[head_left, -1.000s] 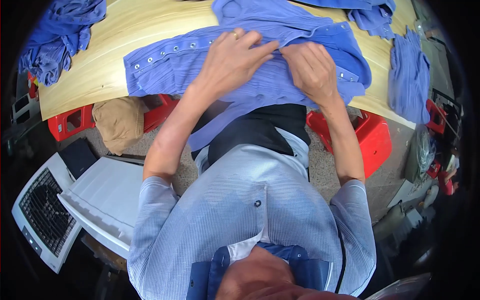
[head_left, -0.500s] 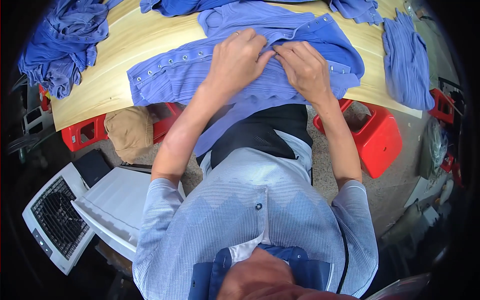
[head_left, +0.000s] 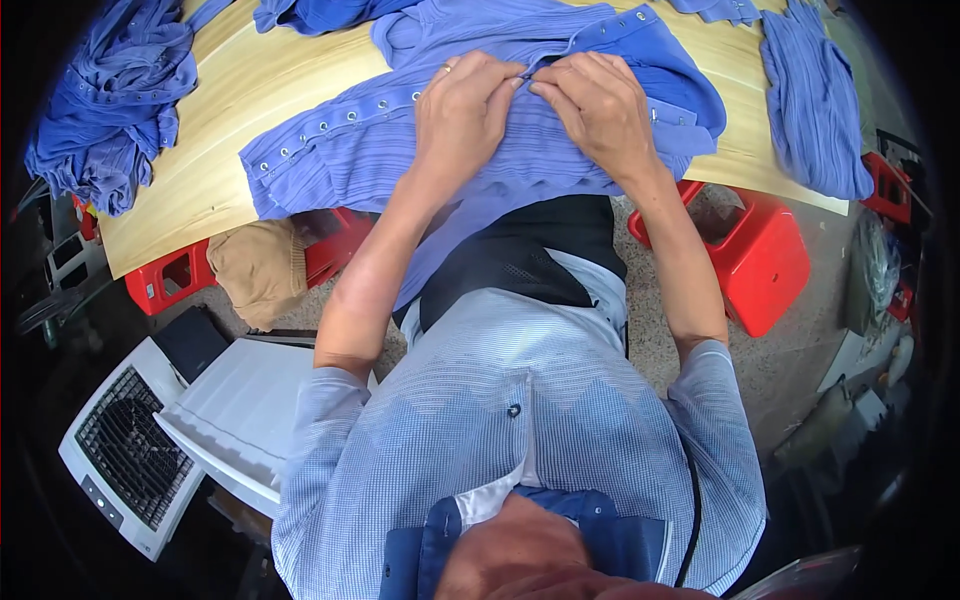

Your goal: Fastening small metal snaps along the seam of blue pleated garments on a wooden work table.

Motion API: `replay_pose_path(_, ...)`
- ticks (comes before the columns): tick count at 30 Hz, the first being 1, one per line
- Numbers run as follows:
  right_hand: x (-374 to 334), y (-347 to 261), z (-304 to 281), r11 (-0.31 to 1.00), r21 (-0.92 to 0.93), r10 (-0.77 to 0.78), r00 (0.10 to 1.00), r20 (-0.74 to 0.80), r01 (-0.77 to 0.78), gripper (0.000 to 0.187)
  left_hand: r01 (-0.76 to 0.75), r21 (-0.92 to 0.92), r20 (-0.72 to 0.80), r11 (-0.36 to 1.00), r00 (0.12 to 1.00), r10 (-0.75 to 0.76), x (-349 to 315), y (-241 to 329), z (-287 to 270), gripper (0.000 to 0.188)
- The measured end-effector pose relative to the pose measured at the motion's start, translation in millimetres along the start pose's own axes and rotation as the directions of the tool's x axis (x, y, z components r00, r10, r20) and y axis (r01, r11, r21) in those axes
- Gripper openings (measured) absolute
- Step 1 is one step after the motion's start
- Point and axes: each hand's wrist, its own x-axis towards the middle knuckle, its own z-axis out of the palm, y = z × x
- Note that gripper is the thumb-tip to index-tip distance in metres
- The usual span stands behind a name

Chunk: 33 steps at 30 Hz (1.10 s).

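Note:
A blue ribbed cardigan (head_left: 340, 165) lies across the table in front of me, its near edge hanging over toward my lap. A row of round metal snaps runs along its band. My left hand (head_left: 462, 120) pinches the cardigan's edge between thumb and fingers. Close beside it, my right hand (head_left: 598, 115) is closed on the same edge, thumb against the fingers. The two sets of fingertips almost meet at the band. What lies right between them is too small to make out.
The wood-grain table (head_left: 210, 200) holds a heap of blue garments (head_left: 110, 110) at left and a folded blue garment (head_left: 810, 110) at right. Below stand a red stool (head_left: 765, 265), another bearing a tan knitted cloth (head_left: 258, 272), and a white appliance with a dark grille (head_left: 135, 445).
Both hands have shifted slightly away from me along the cardigan's band, still pinching it. My left thumb has drawn in closer to its fingers. The whole view has moved a little.

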Motion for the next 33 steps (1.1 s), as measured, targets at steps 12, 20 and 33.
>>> replay_pose_path(12, 4, 7, 0, 0.998, 0.025, -0.067, 0.997, 0.047, 0.066, 0.015, -0.045, -0.011, -0.017, 0.999, 0.999, 0.044, -2, -1, 1, 0.011)
replay_pose_path(20, 10, 15, -1, 0.991, 0.104, -0.087, 0.994, 0.058, 0.081, 0.015, -0.06, -0.008, -0.006, 0.998, 0.998, 0.06, -2, -1, 1, 0.011)
replay_pose_path(33, 5, 12, -6, 0.978, 0.022, -0.208, 0.978, 0.031, 0.207, 0.019, -0.11, 0.043, -0.003, 0.993, 0.994, 0.111, -3, -4, 4, 0.015)
